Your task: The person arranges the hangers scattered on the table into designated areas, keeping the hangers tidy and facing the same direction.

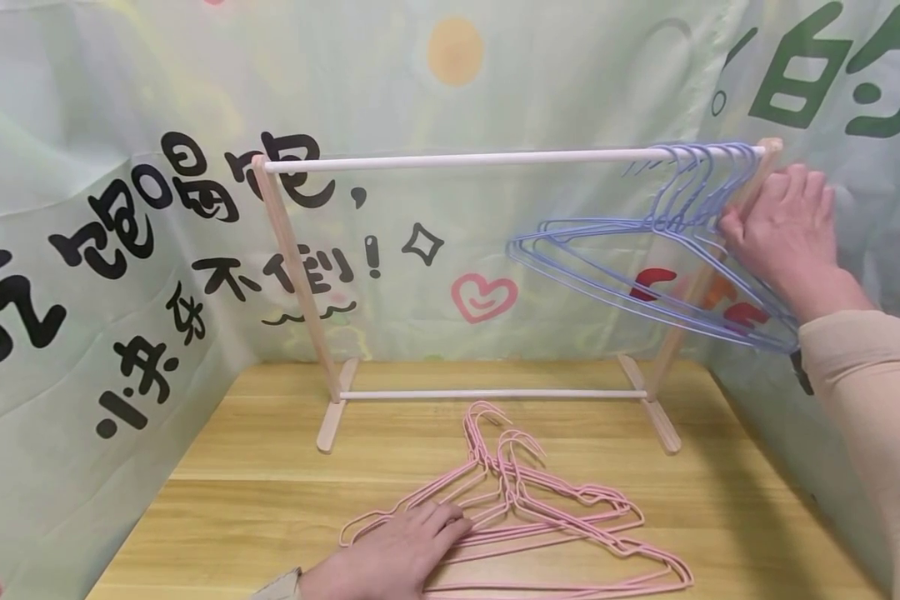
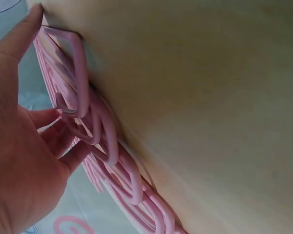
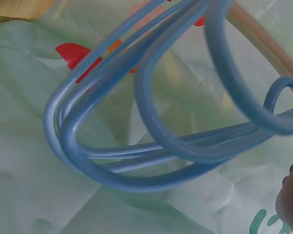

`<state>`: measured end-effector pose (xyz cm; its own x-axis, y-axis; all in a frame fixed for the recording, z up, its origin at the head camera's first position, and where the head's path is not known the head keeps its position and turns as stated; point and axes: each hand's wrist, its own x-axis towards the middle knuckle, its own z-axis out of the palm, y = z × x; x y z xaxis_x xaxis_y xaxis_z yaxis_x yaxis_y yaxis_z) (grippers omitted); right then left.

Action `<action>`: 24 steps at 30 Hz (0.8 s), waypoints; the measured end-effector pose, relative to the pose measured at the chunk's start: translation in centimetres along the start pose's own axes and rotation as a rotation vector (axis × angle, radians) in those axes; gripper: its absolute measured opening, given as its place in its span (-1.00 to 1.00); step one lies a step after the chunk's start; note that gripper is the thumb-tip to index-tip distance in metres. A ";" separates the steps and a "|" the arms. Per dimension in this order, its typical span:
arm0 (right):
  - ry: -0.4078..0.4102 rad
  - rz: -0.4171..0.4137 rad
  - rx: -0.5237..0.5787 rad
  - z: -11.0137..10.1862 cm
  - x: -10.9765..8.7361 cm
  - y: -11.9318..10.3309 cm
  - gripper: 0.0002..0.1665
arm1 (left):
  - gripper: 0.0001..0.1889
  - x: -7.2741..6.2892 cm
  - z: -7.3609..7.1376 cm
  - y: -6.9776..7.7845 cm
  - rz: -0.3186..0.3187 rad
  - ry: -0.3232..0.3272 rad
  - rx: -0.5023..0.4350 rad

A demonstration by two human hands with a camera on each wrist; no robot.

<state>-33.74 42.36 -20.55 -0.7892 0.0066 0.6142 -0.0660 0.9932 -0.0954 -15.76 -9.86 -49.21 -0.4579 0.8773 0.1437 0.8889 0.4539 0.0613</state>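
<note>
Several blue hangers (image 1: 592, 225) hang bunched at the right end of the rack's white top rail (image 1: 450, 160). My right hand (image 1: 787, 225) is curled at their necks, beside the right post, its thumb overlapping the wires; the fingertips are hidden. In the right wrist view the ends of the blue hangers (image 3: 136, 185) fill the middle, with a bit of the hand at the right edge. A pile of pink hangers (image 1: 562, 500) lies on the table, hooks pointing toward the rack. On its left part rests my left hand (image 1: 390, 554), fingers loosely bent and touching the wires (image 2: 107, 131).
The wooden rack has a left post (image 1: 296, 267), a low white crossbar (image 1: 495, 394) and feet standing on the wood-grain table (image 1: 240, 467). Printed cloth (image 1: 390, 92) with lettering and drawings surrounds the table at the back and both sides.
</note>
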 end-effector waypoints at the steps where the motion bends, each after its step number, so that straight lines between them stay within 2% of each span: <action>1: -0.001 0.002 0.001 0.0 0.0 0.0 -0.46 | -0.02 0.0 0.0 0.0 -0.003 -0.006 -0.008; 6: 0.016 -0.004 0.011 0.1 0.1 0.1 -0.48 | -0.01 0.1 0.2 -0.2 -0.028 -0.027 -0.050; 10: 0.050 -0.023 0.019 0.2 0.2 0.1 -0.50 | -0.04 0.3 0.2 -0.1 -0.043 -0.019 -0.045; 16: 0.010 -0.003 0.013 0.1 0.2 0.0 -0.48 | -0.17 0.3 -0.1 -0.1 -0.063 -0.032 -0.044; 20: -0.005 0.005 0.010 0.1 0.1 -0.1 -0.47 | -0.20 0.2 -0.2 -0.3 -0.062 -0.008 -0.052; 24: 0.021 -0.008 0.019 0.2 0.2 0.0 -0.49 | -0.16 0.1 -0.5 -0.5 -0.055 0.029 -0.061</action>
<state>-34.02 42.34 -20.59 -0.7758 0.0012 0.6309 -0.0838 0.9909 -0.1050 -16.26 -10.14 -48.70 -0.5064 0.8460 0.1666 0.8618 0.4902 0.1303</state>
